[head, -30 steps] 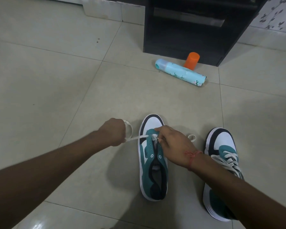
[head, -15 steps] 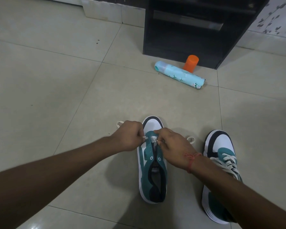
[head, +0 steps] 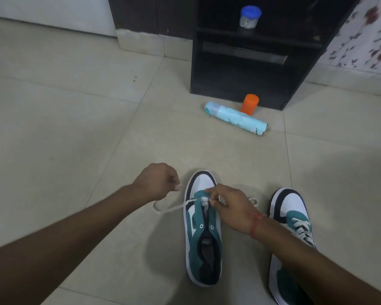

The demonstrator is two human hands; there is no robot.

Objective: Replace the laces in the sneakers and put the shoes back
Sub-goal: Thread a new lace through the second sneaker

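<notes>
Teal-and-white unlaced sneaker (head: 201, 230) on the beige tiled floor (head: 75, 139): the lowest eyelets are covered by the right hand (head: 230, 209), fingertips pinching the white flat shoelace (head: 176, 206) there. The lace's free tip is pinched in the curled left hand (head: 157, 183), held just left of the toe; half a second earlier it was touching the right. A laced matching sneaker (head: 291, 219) is seen to the right.

The right hand (head: 231, 208) is covering the front eyelets of the unlaced sneaker (head: 204, 230), hiding where the white lace (head: 174, 208) is entering. Beneath that hand's forearm, the laced sneaker (head: 288, 216) is running partly hidden, its heel cut off by the bottom edge. The lace tip in the left hand (head: 156, 183) is looking too small to make out.
</notes>
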